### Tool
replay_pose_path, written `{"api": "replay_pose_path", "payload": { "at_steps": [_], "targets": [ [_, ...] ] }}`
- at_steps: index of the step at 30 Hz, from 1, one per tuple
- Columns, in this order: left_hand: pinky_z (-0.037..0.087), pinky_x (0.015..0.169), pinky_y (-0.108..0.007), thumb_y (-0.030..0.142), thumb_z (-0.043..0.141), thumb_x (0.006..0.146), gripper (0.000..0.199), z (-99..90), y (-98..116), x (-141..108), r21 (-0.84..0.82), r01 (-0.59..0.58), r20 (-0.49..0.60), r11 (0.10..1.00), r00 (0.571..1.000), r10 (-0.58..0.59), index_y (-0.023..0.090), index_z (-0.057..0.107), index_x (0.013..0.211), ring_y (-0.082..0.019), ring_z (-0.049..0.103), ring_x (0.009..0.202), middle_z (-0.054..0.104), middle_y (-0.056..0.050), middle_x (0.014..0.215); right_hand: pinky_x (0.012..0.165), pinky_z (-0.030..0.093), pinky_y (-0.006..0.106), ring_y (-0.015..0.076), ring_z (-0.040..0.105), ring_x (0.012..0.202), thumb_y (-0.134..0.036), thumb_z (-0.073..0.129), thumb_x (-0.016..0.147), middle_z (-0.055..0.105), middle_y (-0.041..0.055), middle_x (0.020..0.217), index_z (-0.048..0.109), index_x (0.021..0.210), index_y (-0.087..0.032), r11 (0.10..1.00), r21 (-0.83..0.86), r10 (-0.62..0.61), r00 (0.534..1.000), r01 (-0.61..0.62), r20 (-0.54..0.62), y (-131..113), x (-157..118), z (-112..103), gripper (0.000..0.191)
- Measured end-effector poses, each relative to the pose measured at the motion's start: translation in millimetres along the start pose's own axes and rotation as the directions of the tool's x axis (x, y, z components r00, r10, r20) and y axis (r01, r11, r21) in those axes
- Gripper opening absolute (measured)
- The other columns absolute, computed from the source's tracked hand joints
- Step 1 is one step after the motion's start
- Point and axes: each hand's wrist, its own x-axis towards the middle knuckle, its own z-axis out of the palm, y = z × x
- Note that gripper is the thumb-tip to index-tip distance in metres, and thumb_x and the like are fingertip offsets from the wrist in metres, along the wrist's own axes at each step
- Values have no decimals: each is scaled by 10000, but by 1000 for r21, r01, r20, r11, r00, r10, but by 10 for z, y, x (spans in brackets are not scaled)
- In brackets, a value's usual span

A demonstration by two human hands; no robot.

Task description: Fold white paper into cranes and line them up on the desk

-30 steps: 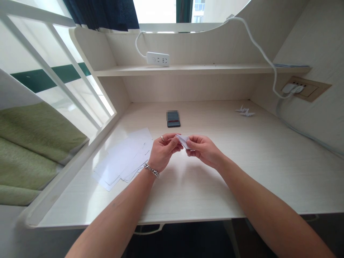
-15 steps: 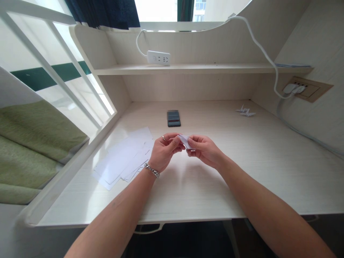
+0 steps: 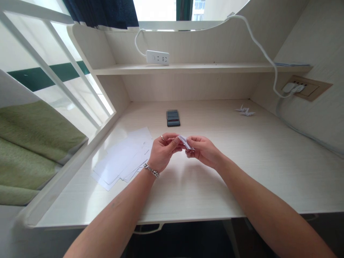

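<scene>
A small folded piece of white paper (image 3: 185, 142) is held above the middle of the desk, tilted down to the right. My left hand (image 3: 164, 150), with a ring and a chain bracelet, pinches its left end between thumb and fingers. On the other end, my right hand (image 3: 201, 150) is closed, its thumb on top and the fingers curled underneath. Parts of the paper are hidden by the fingers. Loose white paper sheets (image 3: 120, 157) lie overlapping on the desk to the left. Folded paper cranes (image 3: 245, 111) rest at the far right.
Beyond my hands a dark phone (image 3: 173, 118) lies on the desk (image 3: 268, 157). A white power strip (image 3: 157, 57) stands on the shelf (image 3: 188, 69). Its white cable (image 3: 259, 44) hangs down to the wall socket (image 3: 309, 88) at the right.
The folded paper has turned slightly between my fingers and now looks narrower, with its layered edge showing more. Both hands keep their hold in nearly the same place.
</scene>
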Motion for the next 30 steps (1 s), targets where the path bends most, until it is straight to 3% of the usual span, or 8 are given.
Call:
{"api": "replay_pose_path", "payload": {
  "at_steps": [13,20,27,30],
  "targets": [
    [513,636,-262,309,818,686,256,-18,-21,0,98,-40,37,994,999,36,175,630,798,-131,665,629,702,-5,684,519,372,256,111,482,570,-417,743,743,562,23,670,659,756,-148,997,-3,77,997,-77,-24,13,12,-1,282],
    [527,673,-291,249,720,754,168,-17,28,-16,-3,53,77,999,996,-53,164,585,806,-167,699,680,709,-28,736,506,345,239,94,464,543,-436,730,755,532,-8,631,620,719,-156,999,-9,41,999,-41,-16,25,12,-15,303],
    [537,625,-263,223,804,641,282,-35,-24,15,154,121,-38,981,992,-116,149,594,813,-143,680,619,692,-14,688,597,433,286,134,543,626,-502,695,759,609,18,706,642,746,-178,959,-277,-89,989,54,-117,39,29,-16,329],
    [548,606,-271,277,842,609,351,-15,-47,15,192,122,-47,974,992,-115,141,590,811,-153,686,614,700,-28,709,711,469,336,187,598,765,-476,683,774,661,50,807,683,830,-198,855,-502,-251,952,133,-175,72,47,-31,284]
  ]
}}
